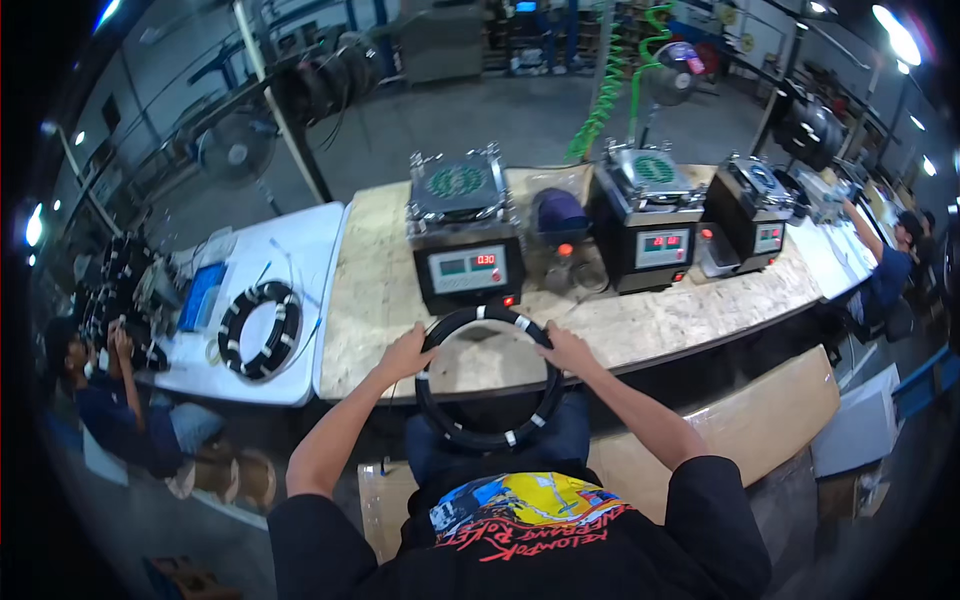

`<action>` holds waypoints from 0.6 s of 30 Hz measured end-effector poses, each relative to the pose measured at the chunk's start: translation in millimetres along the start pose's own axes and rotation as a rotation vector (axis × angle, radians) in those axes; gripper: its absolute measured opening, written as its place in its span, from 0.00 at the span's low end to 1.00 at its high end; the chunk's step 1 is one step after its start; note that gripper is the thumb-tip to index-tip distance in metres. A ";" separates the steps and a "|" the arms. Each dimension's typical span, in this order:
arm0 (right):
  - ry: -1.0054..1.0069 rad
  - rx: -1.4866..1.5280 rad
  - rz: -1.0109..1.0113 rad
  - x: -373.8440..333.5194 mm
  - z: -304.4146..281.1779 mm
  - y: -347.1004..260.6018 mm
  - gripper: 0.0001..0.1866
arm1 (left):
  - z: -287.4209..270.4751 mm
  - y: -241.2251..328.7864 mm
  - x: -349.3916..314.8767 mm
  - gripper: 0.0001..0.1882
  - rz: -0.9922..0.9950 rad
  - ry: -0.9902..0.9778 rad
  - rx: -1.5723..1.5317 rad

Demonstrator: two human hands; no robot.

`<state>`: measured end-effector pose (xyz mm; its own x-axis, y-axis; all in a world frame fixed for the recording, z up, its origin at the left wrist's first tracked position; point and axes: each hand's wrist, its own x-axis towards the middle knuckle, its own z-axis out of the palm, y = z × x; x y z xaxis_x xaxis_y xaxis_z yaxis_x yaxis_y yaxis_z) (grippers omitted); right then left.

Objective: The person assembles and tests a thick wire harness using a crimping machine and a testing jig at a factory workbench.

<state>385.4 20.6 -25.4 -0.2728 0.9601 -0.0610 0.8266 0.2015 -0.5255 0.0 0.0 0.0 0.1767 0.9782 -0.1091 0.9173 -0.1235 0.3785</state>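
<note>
Between my hands is a coil of black cable (433,404), bound into a ring with several bands of white tape. My left hand (408,352) is closed round its upper left side, and my right hand (566,350) grips its upper right side. The coil is tilted over the front edge of the wooden table (370,300), its lower part above my lap. Just beyond it stands a dark box-shaped machine (468,270) with a lit red display and a metal top with a green round grille.
Two similar machines (660,250) (755,225) stand farther right. A purple cap (560,210) and an orange-topped bottle (565,262) sit between machines. On the white table (300,225) at left lies another taped coil (228,330). Co-workers sit at far left (130,420) and far right (890,280).
</note>
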 end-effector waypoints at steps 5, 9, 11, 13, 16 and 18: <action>0.172 -0.027 -0.095 -55.9 -32.0 19.9 0.25 | -24.1 77.7 -23.4 0.29 0.049 -0.078 0.084; 0.292 0.016 -0.018 -71.5 -101.2 42.8 0.25 | -43.9 140.4 -2.1 0.29 0.249 0.040 0.041; 0.422 0.104 0.028 -75.8 -131.7 72.2 0.28 | -56.2 183.6 18.3 0.29 0.272 0.037 -0.002; 0.528 0.154 0.060 -74.5 -174.6 93.8 0.29 | -64.5 219.1 45.3 0.28 0.383 0.110 -0.110; 0.628 0.105 -0.024 -66.4 -245.0 132.4 0.27 | -85.1 285.2 93.9 0.29 0.459 0.122 -0.226; 0.562 0.187 0.029 -52.8 -291.0 139.2 0.27 | -93.5 315.2 130.5 0.29 0.506 0.174 -0.307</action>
<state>658.1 54.4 151.5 0.0936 0.9303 0.3547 0.7154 0.1849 -0.6738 278.8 104.3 191.0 0.4786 0.8271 0.2948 0.5859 -0.5508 0.5944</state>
